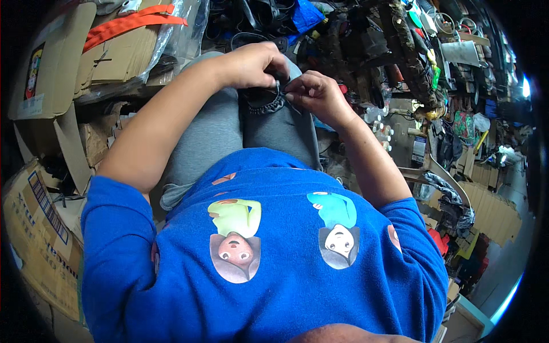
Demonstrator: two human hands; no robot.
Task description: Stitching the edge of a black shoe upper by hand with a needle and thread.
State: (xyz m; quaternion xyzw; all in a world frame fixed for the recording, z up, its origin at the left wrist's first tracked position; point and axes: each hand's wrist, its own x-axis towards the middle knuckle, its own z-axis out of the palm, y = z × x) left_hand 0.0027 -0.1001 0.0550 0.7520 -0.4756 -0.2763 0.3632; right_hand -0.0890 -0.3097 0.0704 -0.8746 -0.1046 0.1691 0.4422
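Over my grey-trousered lap lies a small black piece (266, 106) with a puckered, gathered edge, perhaps part of a shoe; its exact kind is unclear. My left hand (255, 64) curls over its far side, fingers bent down and gripping it. At its right edge my right hand (318, 97) is closed in a pinch, thumb and forefinger together near the rim. Whatever is between those fingertips is too small to make out. Both hands are close together above my knees, and the left fingers partly hide the black piece.
Cardboard boxes (48, 68) stand at the left, with orange strips (131, 26) and clear plastic over flat cardboard. Black shoes or straps (260, 14) and a blue bag (307, 17) lie beyond my knees. Cluttered tools and parts fill the right, near white bottles (377, 123).
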